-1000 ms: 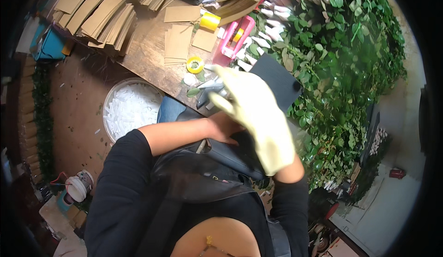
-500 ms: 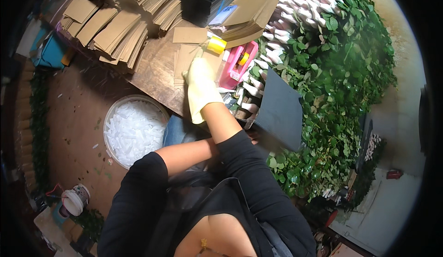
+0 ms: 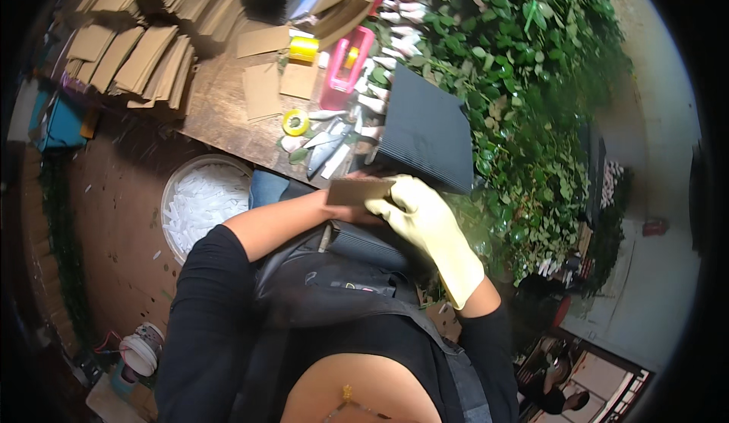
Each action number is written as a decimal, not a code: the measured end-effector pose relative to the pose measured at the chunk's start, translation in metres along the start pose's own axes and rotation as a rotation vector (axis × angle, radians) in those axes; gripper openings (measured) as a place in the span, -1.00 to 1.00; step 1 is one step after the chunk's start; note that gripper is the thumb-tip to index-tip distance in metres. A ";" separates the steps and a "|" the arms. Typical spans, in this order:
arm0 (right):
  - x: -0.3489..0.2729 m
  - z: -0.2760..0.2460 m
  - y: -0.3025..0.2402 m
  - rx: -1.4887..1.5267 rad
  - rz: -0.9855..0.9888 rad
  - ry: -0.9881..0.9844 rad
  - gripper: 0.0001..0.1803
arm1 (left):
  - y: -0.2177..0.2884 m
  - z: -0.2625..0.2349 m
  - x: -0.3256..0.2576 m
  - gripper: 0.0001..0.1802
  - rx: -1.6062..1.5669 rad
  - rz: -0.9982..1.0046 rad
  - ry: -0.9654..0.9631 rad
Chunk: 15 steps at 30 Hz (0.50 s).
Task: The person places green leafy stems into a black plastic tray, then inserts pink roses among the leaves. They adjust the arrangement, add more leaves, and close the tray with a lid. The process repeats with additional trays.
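My right hand (image 3: 414,209), in a pale yellow rubber glove, pinches the right end of a small brown cardboard piece (image 3: 357,193). My bare left hand (image 3: 351,213) is behind that cardboard, its fingers partly hidden. It seems closed on a dark corrugated sheet (image 3: 429,123) folded around a bunch of flowers. The lower fold of the sheet shows over my lap. Pale, sleeved flower heads (image 3: 372,104) stick out at the sheet's left edge. Green leaves hang behind it.
On the wooden table (image 3: 220,93) are cardboard stacks (image 3: 144,58), loose cardboard pieces (image 3: 262,93), yellow tape rolls (image 3: 295,122), a pink tape dispenser (image 3: 345,70) and scissors (image 3: 326,153). A leafy flower pile (image 3: 531,104) fills the right. A tub of white scraps (image 3: 205,206) stands left.
My gloved right hand has come back from the table to my lap, now with a cardboard piece. My left hand has shifted left, into fuller view. The whole view has shifted slightly.
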State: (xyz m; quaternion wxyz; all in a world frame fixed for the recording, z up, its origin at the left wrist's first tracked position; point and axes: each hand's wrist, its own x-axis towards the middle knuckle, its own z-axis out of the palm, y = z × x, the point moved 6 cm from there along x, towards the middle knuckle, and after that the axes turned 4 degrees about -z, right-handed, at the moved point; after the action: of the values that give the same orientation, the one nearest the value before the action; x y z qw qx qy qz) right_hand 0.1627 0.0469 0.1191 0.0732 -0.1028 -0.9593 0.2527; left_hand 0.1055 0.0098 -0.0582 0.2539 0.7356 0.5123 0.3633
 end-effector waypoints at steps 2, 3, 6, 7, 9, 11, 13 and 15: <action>-0.037 0.012 0.034 0.131 0.445 -0.223 -0.78 | 0.031 -0.033 0.003 -0.14 0.287 -0.021 -0.022; -0.050 0.019 0.042 0.544 0.815 -0.274 -0.77 | 0.025 -0.025 -0.002 -0.19 0.293 -0.002 -0.041; -0.075 0.073 0.096 0.854 0.929 -0.265 -0.86 | 0.008 -0.008 -0.010 -0.28 0.372 0.088 -0.055; -0.076 0.085 0.108 0.882 0.949 -0.298 -0.87 | 0.005 -0.006 -0.010 -0.25 0.352 0.037 -0.145; -0.076 0.108 0.123 0.947 0.983 -0.362 -0.86 | 0.002 -0.013 -0.014 -0.21 0.356 -0.050 -0.303; -0.075 0.110 0.125 0.876 1.014 -0.398 -0.84 | 0.001 -0.034 -0.025 -0.20 0.396 -0.114 -0.426; -0.072 0.105 0.120 0.836 1.060 -0.405 -0.82 | -0.010 -0.065 -0.051 -0.24 0.451 -0.058 -0.184; -0.070 0.097 0.110 0.832 1.120 -0.385 -0.78 | -0.004 -0.087 -0.064 -0.29 0.399 -0.059 -0.038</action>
State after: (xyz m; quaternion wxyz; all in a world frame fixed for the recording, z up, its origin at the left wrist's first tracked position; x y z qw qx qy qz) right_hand 0.2292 0.0787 -0.0253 -0.2046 -0.4961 -0.5828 0.6101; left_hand 0.0208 -0.0483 -0.0258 0.1232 0.7628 0.5905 0.2330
